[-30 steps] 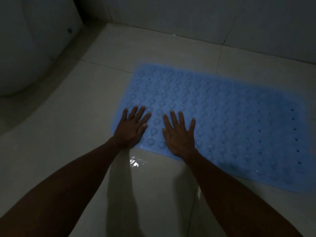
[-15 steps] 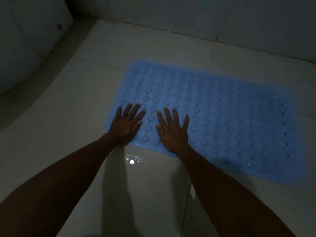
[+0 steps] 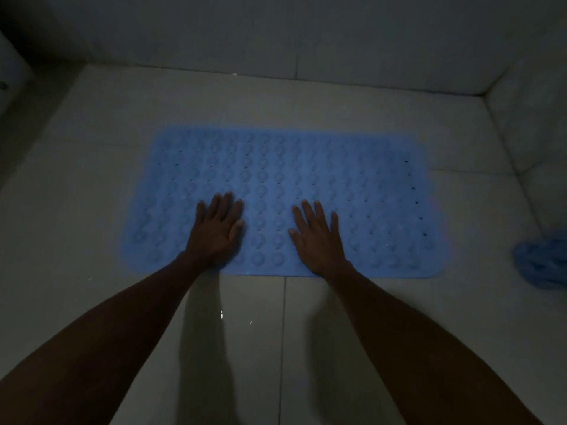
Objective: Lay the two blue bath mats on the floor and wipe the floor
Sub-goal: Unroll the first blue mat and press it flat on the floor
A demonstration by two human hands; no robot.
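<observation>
Both hands, left and right, lay flat, fingers spread, on the blue bath mat spread on the tiled floor.

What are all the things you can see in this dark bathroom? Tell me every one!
Flat mat: one, blue and bumpy with small holes, spread on the floor in the middle.
Bunched mat: one, blue, crumpled on the floor at the right edge, partly out of view.
Floor: pale tiles, with small shiny wet spots in front of the flat mat.
Walls: pale tiles, at the back and on the right.
White fixture: one, at the far left edge; too little shows to tell what it is.
Left hand: one, flat on the flat mat's near edge, fingers straight.
Right hand: one, flat on the flat mat beside it, fingers spread.
</observation>
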